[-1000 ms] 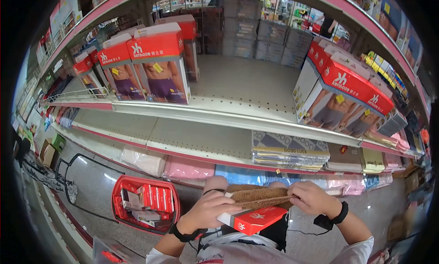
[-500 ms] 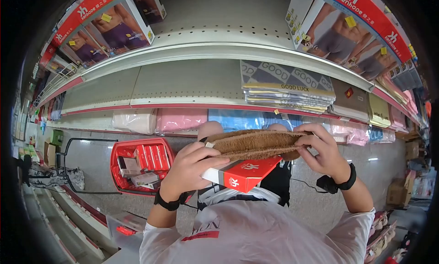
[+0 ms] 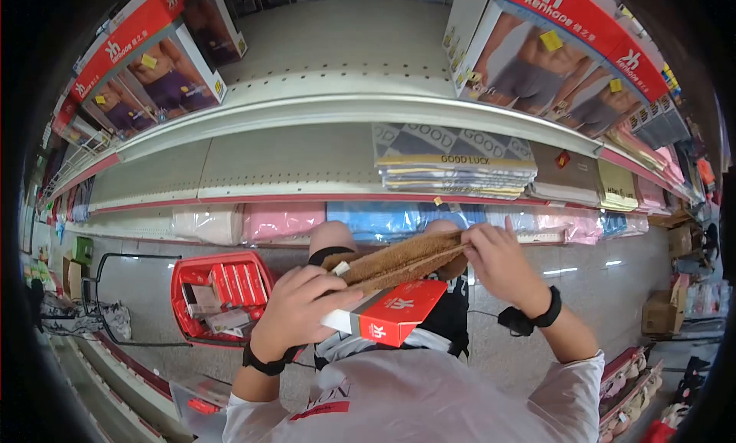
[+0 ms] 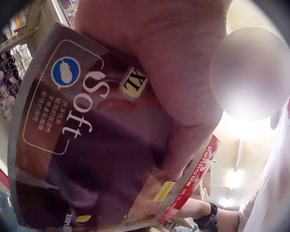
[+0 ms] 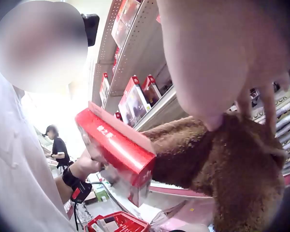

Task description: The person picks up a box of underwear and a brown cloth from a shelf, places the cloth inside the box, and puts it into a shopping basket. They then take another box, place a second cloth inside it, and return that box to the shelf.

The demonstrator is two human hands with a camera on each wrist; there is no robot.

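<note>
In the head view the left hand [image 3: 299,309] grips a red and white box [image 3: 399,309] and one end of a brown fuzzy cloth [image 3: 406,260] lying along it. The left wrist view shows the box's printed face [image 4: 82,145], marked "Soft" and "XL", against the palm. The right hand [image 3: 500,260] pinches the cloth's other end between thumb and fingers. Seen from the right wrist, the brown cloth [image 5: 241,179] hangs below the right hand [image 5: 222,63], and the red box [image 5: 118,142] is tilted beyond it.
A red basket [image 3: 178,305] holding several boxes stands on the floor at the left. In front are shelves with boxed underwear [image 3: 529,52], a stack of "GOOD LUCK" packages [image 3: 456,163] and wrapped pink and blue packs [image 3: 284,219]. A person in dark clothes [image 5: 60,147] stands farther off.
The view has tipped down toward the lap and turned slightly. The cloth, spread wider half a second ago, now looks narrower and slants up toward the right hand. Both hands keep their hold.
</note>
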